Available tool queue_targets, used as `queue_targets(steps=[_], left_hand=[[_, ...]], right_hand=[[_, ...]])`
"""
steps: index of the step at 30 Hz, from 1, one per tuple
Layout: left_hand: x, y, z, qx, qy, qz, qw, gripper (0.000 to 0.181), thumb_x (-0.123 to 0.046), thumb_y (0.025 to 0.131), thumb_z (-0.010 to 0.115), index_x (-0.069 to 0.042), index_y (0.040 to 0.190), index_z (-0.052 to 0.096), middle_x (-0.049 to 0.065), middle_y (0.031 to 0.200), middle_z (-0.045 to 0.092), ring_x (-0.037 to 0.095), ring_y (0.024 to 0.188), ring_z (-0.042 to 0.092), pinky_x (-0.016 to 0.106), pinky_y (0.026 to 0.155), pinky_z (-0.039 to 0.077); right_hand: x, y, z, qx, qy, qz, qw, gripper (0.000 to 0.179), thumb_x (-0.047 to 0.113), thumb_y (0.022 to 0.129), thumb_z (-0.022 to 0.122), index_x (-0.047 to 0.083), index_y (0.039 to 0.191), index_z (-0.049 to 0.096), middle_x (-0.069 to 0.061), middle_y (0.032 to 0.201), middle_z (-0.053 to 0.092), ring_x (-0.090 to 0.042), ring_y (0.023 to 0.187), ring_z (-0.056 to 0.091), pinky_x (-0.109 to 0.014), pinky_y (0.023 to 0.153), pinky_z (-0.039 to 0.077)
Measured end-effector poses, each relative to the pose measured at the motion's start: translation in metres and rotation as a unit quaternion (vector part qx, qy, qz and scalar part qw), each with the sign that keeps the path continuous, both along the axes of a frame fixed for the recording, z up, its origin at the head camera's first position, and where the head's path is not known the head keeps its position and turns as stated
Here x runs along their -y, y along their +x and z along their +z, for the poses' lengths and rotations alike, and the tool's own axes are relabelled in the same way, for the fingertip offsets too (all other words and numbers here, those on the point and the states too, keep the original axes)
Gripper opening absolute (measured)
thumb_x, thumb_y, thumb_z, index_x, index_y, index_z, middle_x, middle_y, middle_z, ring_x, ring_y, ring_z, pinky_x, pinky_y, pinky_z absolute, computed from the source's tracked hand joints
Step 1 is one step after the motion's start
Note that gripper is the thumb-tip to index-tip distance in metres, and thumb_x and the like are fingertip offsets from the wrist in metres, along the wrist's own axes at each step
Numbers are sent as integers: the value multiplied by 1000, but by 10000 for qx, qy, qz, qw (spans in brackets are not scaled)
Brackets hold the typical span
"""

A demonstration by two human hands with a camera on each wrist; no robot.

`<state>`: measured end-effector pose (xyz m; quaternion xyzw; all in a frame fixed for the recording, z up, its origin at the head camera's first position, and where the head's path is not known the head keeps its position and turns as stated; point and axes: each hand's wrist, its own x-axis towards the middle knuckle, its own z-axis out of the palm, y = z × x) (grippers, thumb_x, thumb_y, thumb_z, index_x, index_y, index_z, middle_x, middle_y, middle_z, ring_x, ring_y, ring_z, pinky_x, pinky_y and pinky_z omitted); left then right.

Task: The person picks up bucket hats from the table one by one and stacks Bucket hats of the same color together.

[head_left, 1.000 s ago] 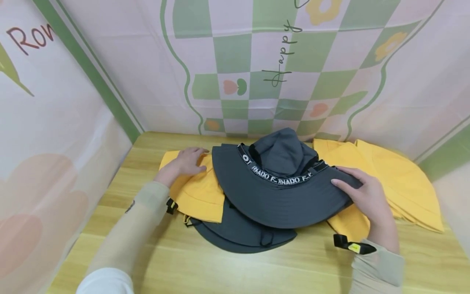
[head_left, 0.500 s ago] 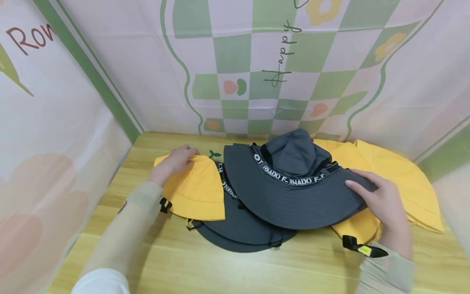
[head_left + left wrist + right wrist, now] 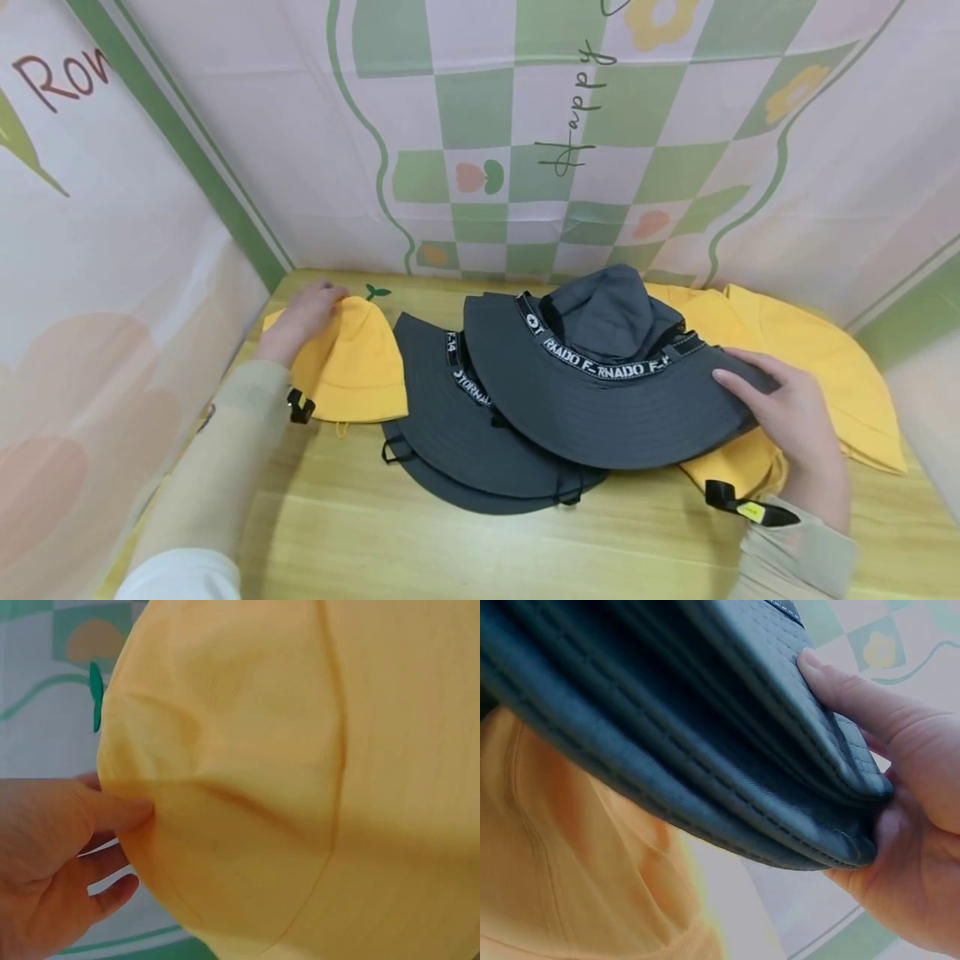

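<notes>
My left hand [image 3: 303, 321] pinches the crown of a yellow bucket hat [image 3: 360, 367] at the left; a small green sprout [image 3: 377, 292] stands on its top. In the left wrist view the thumb [image 3: 127, 814] presses into the yellow cloth. My right hand [image 3: 791, 425] grips the right brim of a dark grey wide-brimmed sun hat [image 3: 585, 417], tilted up with a lettered band. Several stacked brim layers [image 3: 705, 772] lie between thumb and fingers in the right wrist view. More dark grey sun hats [image 3: 465, 433] lie flat under it, their lower edges showing.
Several yellow hats [image 3: 840, 375] are piled at the right of the wooden table [image 3: 480, 558]. Another yellow hat [image 3: 738, 467] shows under the raised grey brim. A patterned cloth [image 3: 480, 108] hangs behind the table, and a plain side cloth stands at the left.
My left hand has drawn the yellow hat leftward off the grey hats, uncovering their brim and band. My right hand has shifted the tilted grey hat slightly right.
</notes>
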<state>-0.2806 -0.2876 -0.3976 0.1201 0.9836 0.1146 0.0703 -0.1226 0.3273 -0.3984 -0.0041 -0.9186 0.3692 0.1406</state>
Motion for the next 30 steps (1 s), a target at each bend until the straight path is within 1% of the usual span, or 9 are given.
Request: queue_targets(steps=[2, 4, 8, 11, 14, 19, 22, 26, 30], left_hand=[[2, -2, -5, -8, -56, 104, 9999, 37, -1, 102, 45, -1, 138, 54, 29, 137, 50, 50, 125, 50, 63, 107, 40], [1, -3, -8, -13, -113, 108, 9999, 39, 1, 101, 44, 0, 139, 52, 30, 139, 49, 50, 127, 49, 62, 108, 39], [-17, -3, -10, -53, -95, 7, 9999, 42, 0, 100, 47, -1, 143, 48, 28, 145, 46, 48, 133, 46, 60, 111, 38], [-41, -3, -8, -171, 22, -345, 9993, 43, -4, 100, 52, -4, 143, 48, 25, 146, 47, 44, 136, 45, 58, 113, 38], [-70, -3, -7, -163, 155, -906, 9956, 42, -10, 101, 55, -7, 142, 52, 21, 146, 49, 41, 136, 47, 56, 114, 38], [-113, 1, -14, 210, 28, -1646, 9861, 42, -25, 102, 58, -11, 142, 54, 14, 147, 52, 34, 137, 49, 51, 116, 38], [-129, 2, -20, 436, -190, -1833, 9819, 49, -37, 100, 60, -15, 143, 53, 11, 149, 51, 31, 138, 49, 49, 116, 38], [-141, 3, -28, 620, -364, -1901, 9791, 61, -51, 95, 62, -18, 144, 50, 11, 152, 47, 31, 139, 47, 49, 116, 37], [-145, 3, -32, 623, -301, -1918, 9790, 65, -53, 93, 64, -17, 145, 49, 13, 150, 47, 32, 136, 49, 48, 113, 41]], right_hand=[[-3, 1, 0, 49, 6, -17, 10000, 42, 31, 93, 72, 15, 131, 67, 45, 108, 49, 29, 100, 37, 5, 82, 30], [-5, 2, -1, 89, 10, -22, 10000, 42, 31, 93, 72, 13, 131, 67, 45, 106, 47, 29, 99, 37, 4, 81, 30], [-7, 3, -3, 168, 76, 7, 9998, 44, 32, 93, 72, 11, 131, 66, 46, 105, 45, 29, 98, 36, 4, 80, 29], [-8, 2, -4, 207, 103, 9, 9997, 44, 33, 94, 71, 11, 131, 66, 46, 105, 45, 29, 98, 35, 4, 80, 29], [-8, 2, -4, 237, 92, -2, 9997, 44, 33, 94, 71, 11, 131, 66, 45, 105, 45, 28, 98, 35, 4, 80, 29], [-7, 2, -4, 259, 52, -13, 9997, 45, 33, 93, 71, 10, 131, 65, 45, 105, 45, 28, 97, 36, 3, 79, 30], [-7, 1, -4, 214, 62, -15, 9998, 45, 33, 93, 72, 10, 131, 65, 45, 105, 46, 28, 97, 36, 3, 80, 30], [-8, 0, -5, 243, 92, -30, 9997, 44, 34, 93, 71, 12, 132, 66, 39, 111, 50, 28, 98, 36, 3, 80, 30], [-9, -1, -6, 299, 140, -69, 9994, 45, 35, 94, 71, 13, 132, 65, 31, 117, 55, 28, 98, 35, 3, 79, 30]])
